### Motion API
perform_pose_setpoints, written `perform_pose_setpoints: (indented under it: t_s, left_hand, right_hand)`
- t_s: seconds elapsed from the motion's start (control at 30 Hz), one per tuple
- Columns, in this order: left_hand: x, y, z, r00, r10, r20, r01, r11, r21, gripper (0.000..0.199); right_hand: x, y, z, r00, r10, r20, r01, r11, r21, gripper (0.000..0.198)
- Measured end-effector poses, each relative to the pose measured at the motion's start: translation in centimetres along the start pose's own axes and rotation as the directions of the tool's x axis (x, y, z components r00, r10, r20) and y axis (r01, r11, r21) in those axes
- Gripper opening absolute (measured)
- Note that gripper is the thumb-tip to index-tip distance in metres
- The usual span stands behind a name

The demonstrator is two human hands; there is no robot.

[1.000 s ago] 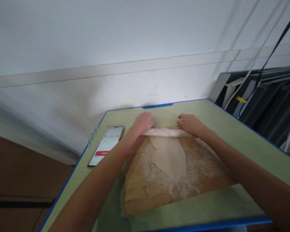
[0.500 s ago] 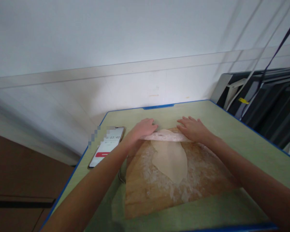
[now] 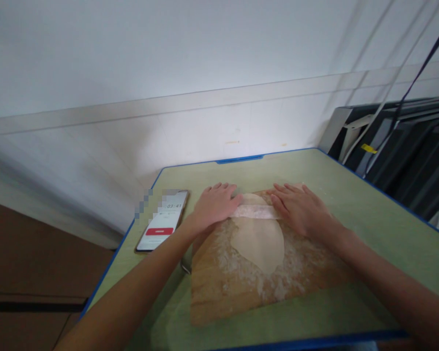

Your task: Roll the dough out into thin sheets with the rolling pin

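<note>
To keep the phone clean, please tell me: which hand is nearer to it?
Left: the left hand rests right of the phone, the right hand farther right, both on the rolling pin.

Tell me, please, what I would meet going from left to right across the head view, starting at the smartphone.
Smartphone → left hand → visible stretch of the floured rolling pin → right hand → yellow tag.

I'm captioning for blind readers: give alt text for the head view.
The left hand and right hand lie on a floury rolling pin across flattened dough on a wooden board; a phone lies to its left on the green table.
</note>
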State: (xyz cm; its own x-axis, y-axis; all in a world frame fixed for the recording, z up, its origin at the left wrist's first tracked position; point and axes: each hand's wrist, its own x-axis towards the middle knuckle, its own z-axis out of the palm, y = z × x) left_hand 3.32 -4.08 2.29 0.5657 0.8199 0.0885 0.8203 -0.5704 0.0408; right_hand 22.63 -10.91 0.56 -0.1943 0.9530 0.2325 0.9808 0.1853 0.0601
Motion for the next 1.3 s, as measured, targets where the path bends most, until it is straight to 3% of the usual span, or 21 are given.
perform_pose_setpoints:
  t_s: [0.13,0.5,0.7,1.3]
  left_hand:
    - [-1.6,0.5,0.1,0.999,0.018,-0.037,-0.017,1.0,0.027,0.036]
    - [-4.0,1.2,0.0,0.995,0.068,-0.078,-0.065,0.997,0.039,0.04]
    - [-4.8,1.5,0.0,0.993,0.071,-0.099,-0.067,0.997,0.043,0.039]
    - [-7.6,2.4,0.0,0.99,0.052,-0.129,-0.047,0.998,0.043,0.038]
  right_hand:
    - [-1.2,-0.6,-0.3,0.996,-0.068,-0.051,0.069,0.998,0.016,0.042]
    - [-4.0,-2.6,-0.7,0.957,-0.036,-0.286,0.024,0.999,-0.046,0.039]
    - [-5.1,-3.1,-0.1,0.948,-0.035,-0.317,0.008,0.996,-0.087,0.038]
    - [-8.5,-4.6,0.2,0.935,-0.062,-0.349,0.064,0.998,-0.006,0.035]
